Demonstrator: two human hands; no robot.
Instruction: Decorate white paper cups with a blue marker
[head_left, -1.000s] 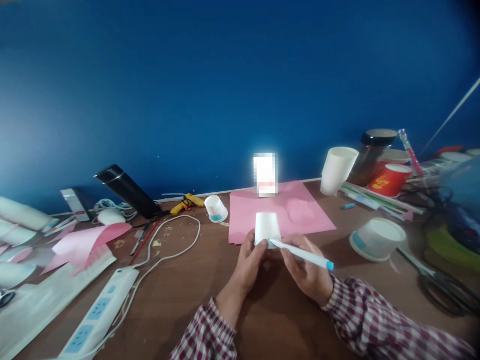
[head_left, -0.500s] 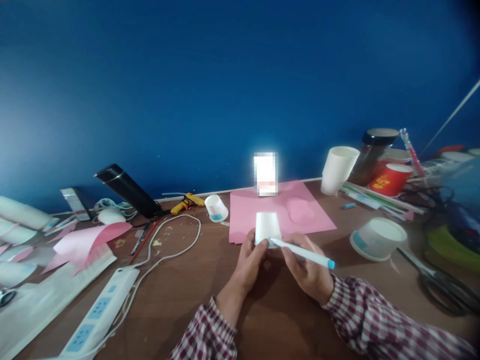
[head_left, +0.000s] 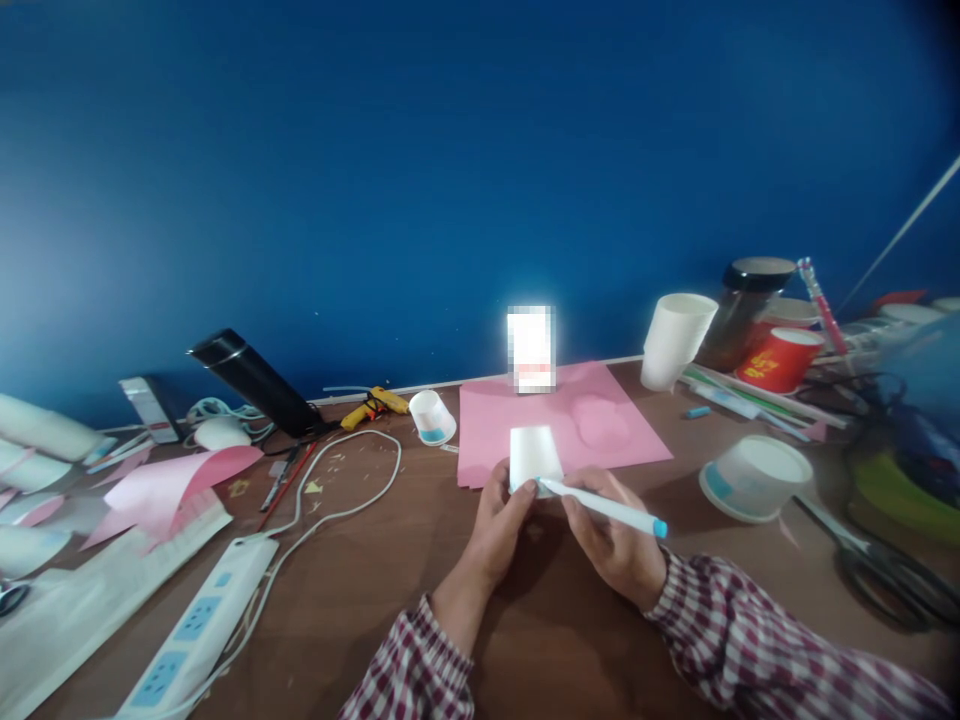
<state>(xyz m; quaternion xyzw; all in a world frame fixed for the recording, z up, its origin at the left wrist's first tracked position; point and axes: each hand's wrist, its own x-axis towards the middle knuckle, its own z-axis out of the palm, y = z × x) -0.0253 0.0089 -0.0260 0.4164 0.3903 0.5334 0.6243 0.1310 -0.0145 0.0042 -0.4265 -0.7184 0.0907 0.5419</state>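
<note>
My left hand (head_left: 499, 525) is closed on the near end of a small white paper cup (head_left: 535, 452), its thumb on the near edge. The marker (head_left: 611, 511), white with a light blue end, is gripped in my right hand (head_left: 615, 540), and its tip meets the cup close to my left thumb. Fingers hide the cup's lower part and the exact contact. Behind the cup lie sheets of pink paper (head_left: 495, 415) on the brown table (head_left: 360, 590).
Left are a power strip (head_left: 199, 620), a looping white cable, a black cylinder (head_left: 255, 380), a yellow glue gun (head_left: 375, 406) and a small cup (head_left: 433, 418). Right are stacked white cups (head_left: 677, 340), a paper tub (head_left: 757, 478), scissors (head_left: 877, 570), a blue cap (head_left: 697, 412) and a red cup (head_left: 781, 360).
Almost nothing differs. The far end of the white cup has tipped very slightly left, and the marker's blue end has shifted a little left and up.
</note>
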